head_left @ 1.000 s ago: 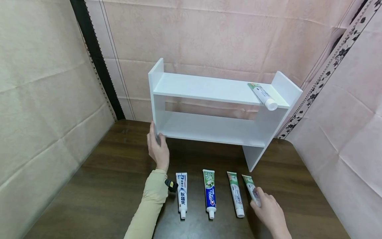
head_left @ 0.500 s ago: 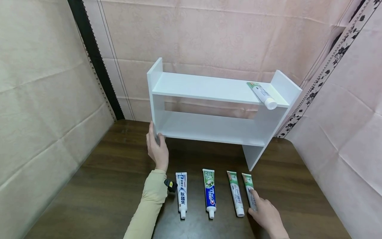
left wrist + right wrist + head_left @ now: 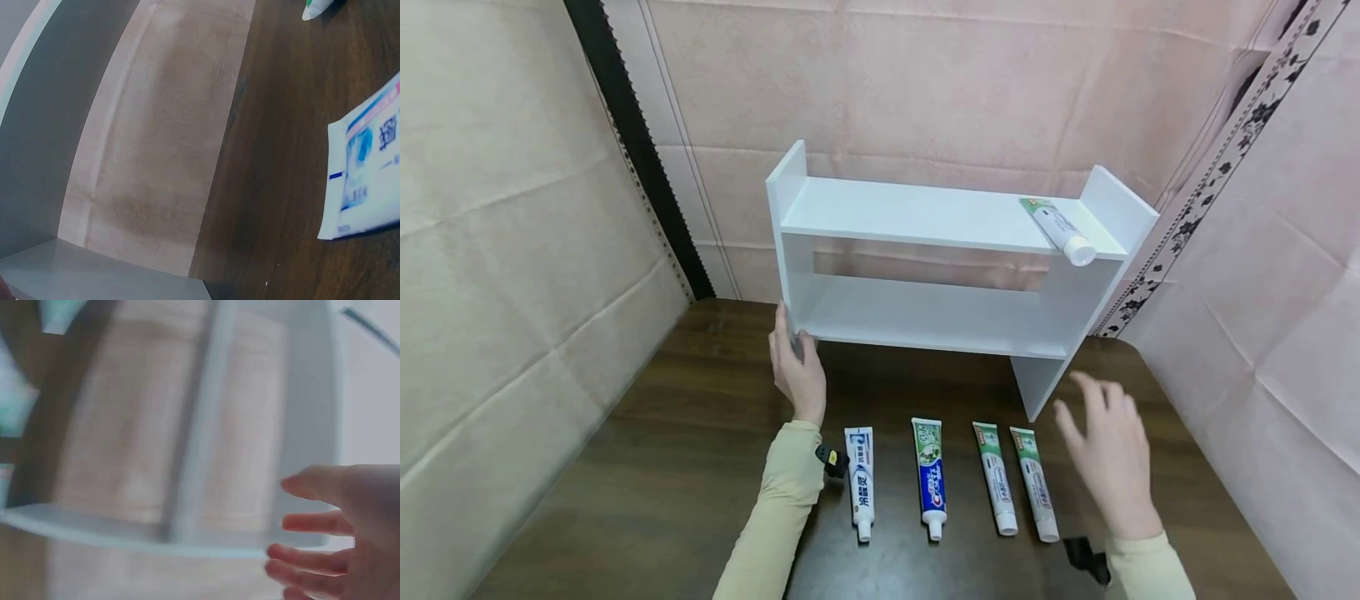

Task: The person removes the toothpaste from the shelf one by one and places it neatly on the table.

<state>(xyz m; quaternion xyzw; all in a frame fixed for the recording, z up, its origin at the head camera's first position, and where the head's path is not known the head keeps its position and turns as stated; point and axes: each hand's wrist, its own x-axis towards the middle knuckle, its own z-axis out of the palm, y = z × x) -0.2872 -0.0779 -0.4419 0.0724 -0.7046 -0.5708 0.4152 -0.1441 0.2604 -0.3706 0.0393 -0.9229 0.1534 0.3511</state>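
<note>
A white two-tier shelf [image 3: 925,311] stands toward the back of the brown table. My left hand [image 3: 799,371] holds its left side panel low down, thumb on the near side and fingers along the outside. One toothpaste tube [image 3: 1058,231] lies slanted on the top board at the right, its white cap over the front edge. My right hand [image 3: 1108,442] is in the air just right of the shelf's right side panel, fingers spread and holding nothing. Below it, a green-and-white toothpaste tube [image 3: 1035,485] lies on the table.
Beside that tube lie another green-and-white tube [image 3: 995,479], a blue-and-green tube [image 3: 930,479] and a white-and-blue tube [image 3: 861,483], caps toward me. Pale cloth walls [image 3: 925,83] enclose the table [image 3: 647,475] at the back and both sides.
My right hand has let go of the rightmost toothpaste tube and moved up and right toward the shelf. That tube now lies straighter beside its neighbour. The left hand keeps its hold.
</note>
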